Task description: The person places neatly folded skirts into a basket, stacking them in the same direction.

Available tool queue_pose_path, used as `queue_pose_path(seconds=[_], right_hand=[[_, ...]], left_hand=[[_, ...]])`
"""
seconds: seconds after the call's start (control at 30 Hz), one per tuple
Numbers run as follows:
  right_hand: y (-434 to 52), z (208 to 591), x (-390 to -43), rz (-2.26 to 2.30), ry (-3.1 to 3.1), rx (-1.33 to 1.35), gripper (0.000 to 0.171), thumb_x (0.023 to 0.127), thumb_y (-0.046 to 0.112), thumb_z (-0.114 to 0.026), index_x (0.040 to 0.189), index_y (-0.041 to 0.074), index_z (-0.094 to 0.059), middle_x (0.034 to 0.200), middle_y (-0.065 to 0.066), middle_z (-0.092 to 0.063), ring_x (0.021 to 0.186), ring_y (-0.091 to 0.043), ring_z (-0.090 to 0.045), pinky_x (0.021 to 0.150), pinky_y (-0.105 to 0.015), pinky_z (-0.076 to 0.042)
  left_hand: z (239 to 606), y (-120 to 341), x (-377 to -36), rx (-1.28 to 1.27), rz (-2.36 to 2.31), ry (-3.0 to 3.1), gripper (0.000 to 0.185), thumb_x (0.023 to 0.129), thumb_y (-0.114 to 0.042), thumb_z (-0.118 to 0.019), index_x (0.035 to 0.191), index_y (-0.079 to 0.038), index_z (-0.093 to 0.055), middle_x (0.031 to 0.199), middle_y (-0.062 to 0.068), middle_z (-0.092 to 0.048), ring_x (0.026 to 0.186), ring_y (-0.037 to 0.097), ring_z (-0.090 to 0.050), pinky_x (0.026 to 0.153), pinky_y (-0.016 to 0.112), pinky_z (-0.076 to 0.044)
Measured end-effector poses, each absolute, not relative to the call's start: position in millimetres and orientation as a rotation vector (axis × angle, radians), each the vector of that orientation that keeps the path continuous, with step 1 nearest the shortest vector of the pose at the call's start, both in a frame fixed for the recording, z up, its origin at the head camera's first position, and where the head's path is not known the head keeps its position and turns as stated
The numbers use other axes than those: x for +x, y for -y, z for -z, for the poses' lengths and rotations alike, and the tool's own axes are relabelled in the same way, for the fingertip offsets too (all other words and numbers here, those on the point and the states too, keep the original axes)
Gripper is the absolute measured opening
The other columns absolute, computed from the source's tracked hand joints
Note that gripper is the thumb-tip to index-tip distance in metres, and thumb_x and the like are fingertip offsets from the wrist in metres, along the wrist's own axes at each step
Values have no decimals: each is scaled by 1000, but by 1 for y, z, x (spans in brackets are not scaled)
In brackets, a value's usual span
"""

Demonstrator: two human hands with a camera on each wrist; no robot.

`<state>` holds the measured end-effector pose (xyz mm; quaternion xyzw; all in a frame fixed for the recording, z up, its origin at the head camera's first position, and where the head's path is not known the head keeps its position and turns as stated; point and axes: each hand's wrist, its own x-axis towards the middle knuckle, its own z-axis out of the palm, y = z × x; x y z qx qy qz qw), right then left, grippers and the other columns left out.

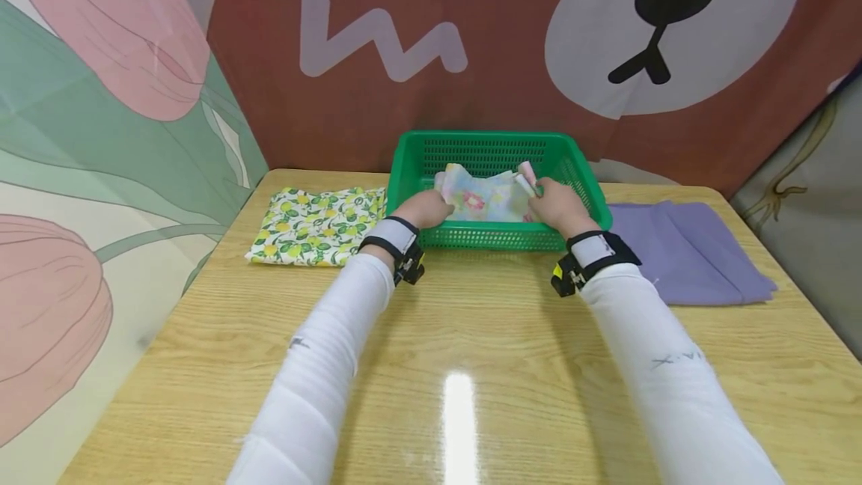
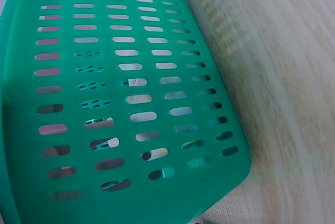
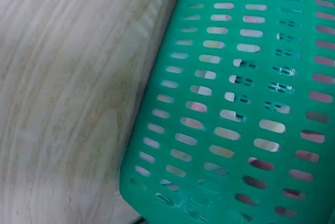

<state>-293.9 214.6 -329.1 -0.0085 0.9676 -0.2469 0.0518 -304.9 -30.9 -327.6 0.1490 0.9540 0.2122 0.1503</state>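
A green plastic basket with slotted walls stands at the back of the table, and a pastel floral cloth lies inside it. My left hand reaches over the basket's near left rim and grips the cloth's left side. On the other side my right hand pinches the cloth's right end, where an edge curls up. Both wrist views look at the basket's outer wall, with patches of cloth showing through the slots; the fingers are hidden there.
A folded lemon-print cloth lies on the table left of the basket. To the right lies a folded purple cloth. A printed curtain hangs right behind the table's back edge.
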Motion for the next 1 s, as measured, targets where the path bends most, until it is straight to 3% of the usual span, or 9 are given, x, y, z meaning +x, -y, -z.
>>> queue_pose_path(seconds=[0.2,0.37,0.53,0.67,0.83,1.0], right_hand=[[-214,333,-288,744,-3119,-86,45,98,23,-37,134,-3,-47,129,-26,-54,113,-42,-53,92,-54,-43],[-213,338,-283,817,-3210,-144,38,100,21,-38,122,-2,-58,113,-24,-62,99,-38,-59,86,-52,-46],[-212,343,-279,893,-3320,-274,36,101,22,-40,118,-2,-61,106,-22,-64,94,-37,-61,83,-51,-48],[-212,348,-275,900,-3429,-444,34,101,21,-43,115,-2,-63,106,-21,-65,96,-36,-61,84,-50,-48],[-213,355,-268,929,-3546,-619,30,99,18,-47,107,-2,-67,103,-20,-67,95,-36,-61,86,-49,-47],[-212,361,-261,1061,-3604,-830,22,96,10,-52,96,-4,-68,96,-21,-68,91,-38,-61,85,-50,-46]], left_hand=[[331,30,-302,456,-646,-2882,39,101,-25,-38,64,-13,-38,61,0,-35,56,15,-34,56,28,-31],[333,30,-295,562,-676,-3064,36,99,-21,-39,65,-12,-43,65,2,-41,59,16,-39,55,28,-34],[335,29,-289,696,-622,-3221,34,99,-19,-40,71,-7,-56,78,8,-56,68,21,-53,60,35,-46],[339,29,-286,855,-516,-3328,33,99,-20,-40,88,-6,-68,95,9,-67,83,23,-63,73,39,-51],[344,29,-281,1040,-471,-3395,33,100,-21,-41,97,-7,-70,102,7,-69,95,22,-64,82,38,-50],[347,31,-276,1048,-509,-3384,32,101,-24,-42,98,-9,-70,109,7,-65,103,23,-59,86,38,-47]])
